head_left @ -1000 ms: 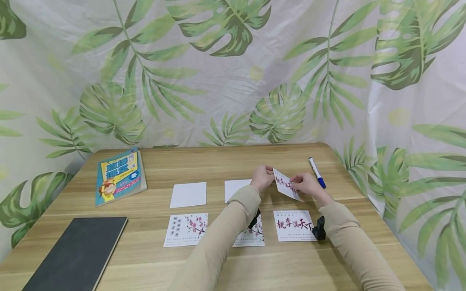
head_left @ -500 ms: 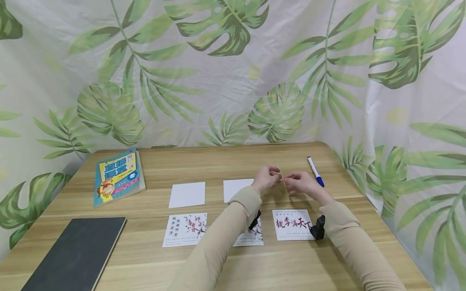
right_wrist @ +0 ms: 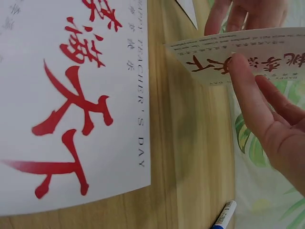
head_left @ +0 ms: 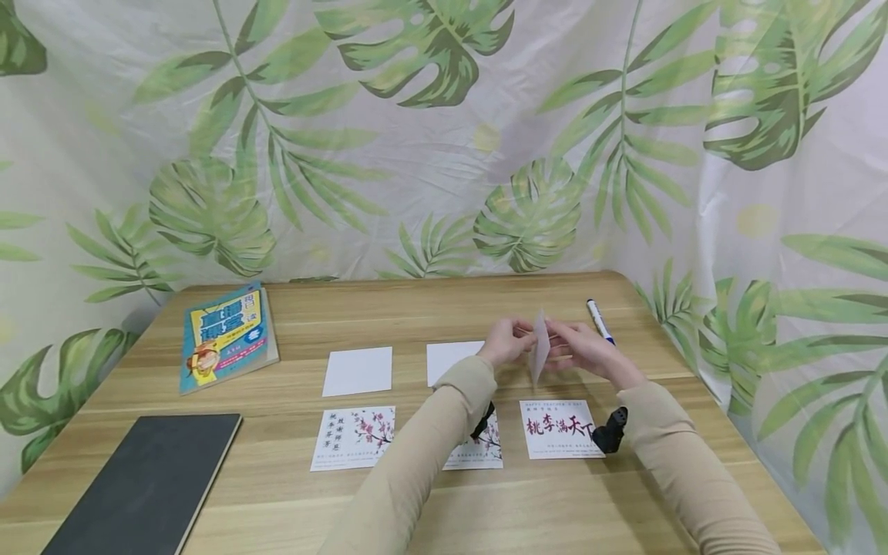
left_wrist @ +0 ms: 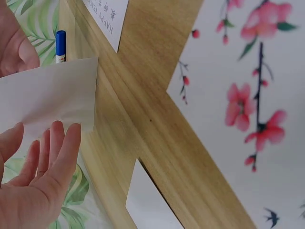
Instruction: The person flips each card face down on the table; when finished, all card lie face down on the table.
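A white greeting card (head_left: 539, 351) stands nearly edge-on above the table, between my two hands. Its plain side faces left; red characters mark the other side of the card (right_wrist: 200, 62) in the right wrist view. My left hand (head_left: 506, 341) touches the plain side with fairly straight fingertips (left_wrist: 72, 136). From the opposite side, my right hand (head_left: 584, 351) holds the card, one digit laid across the printing. How its remaining fingers meet the card is partly hidden. Below the hands lies another card with red characters (head_left: 555, 424).
Two blank white cards (head_left: 358, 371) (head_left: 447, 361) and blossom-printed cards (head_left: 354, 438) (head_left: 486, 455) lie left of the hands, some partly under my left forearm. A blue-capped marker (head_left: 598, 320) is at right. A colourful book (head_left: 229, 335) and black notebook (head_left: 146, 482) occupy the left.
The held card has turned from showing its red printing, through edge-on, to showing its plain side toward the left. My right hand has shifted its fingers along it.
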A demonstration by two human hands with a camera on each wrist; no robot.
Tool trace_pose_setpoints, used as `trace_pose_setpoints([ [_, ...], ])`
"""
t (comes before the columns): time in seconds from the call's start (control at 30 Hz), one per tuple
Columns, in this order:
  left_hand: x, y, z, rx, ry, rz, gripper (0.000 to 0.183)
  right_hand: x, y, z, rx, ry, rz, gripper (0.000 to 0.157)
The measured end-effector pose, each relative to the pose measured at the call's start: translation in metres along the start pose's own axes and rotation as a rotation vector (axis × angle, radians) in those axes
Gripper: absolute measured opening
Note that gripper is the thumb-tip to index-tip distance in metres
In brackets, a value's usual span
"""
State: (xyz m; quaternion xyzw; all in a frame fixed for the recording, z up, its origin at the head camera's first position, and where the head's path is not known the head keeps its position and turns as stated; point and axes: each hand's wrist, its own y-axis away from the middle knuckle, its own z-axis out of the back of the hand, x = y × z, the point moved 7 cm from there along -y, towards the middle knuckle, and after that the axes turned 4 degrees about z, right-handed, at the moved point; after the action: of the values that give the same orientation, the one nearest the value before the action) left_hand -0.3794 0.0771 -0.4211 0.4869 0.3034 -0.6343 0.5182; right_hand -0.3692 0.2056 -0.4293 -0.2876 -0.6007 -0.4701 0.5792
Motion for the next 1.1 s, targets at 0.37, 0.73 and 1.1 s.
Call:
trace_pose_setpoints([
  [0.37, 0.003, -0.001, -0.005, 0.070, -0.180, -0.058, 0.024, 0.007, 0.008, 0.023, -0.117, 0.073, 0.013, 0.055],
  [0.73, 0.009, 0.002, -0.020, 0.165, -0.587, -0.099, 0.040, -0.015, 0.009, 0.045, -0.340, 0.330, 0.007, 0.038],
  [1.1, 0.010, 0.008, -0.023, 0.105, -0.859, -0.117, 0.048, -0.027, 0.001, 0.051, -0.367, 0.473, -0.019, 0.042],
])
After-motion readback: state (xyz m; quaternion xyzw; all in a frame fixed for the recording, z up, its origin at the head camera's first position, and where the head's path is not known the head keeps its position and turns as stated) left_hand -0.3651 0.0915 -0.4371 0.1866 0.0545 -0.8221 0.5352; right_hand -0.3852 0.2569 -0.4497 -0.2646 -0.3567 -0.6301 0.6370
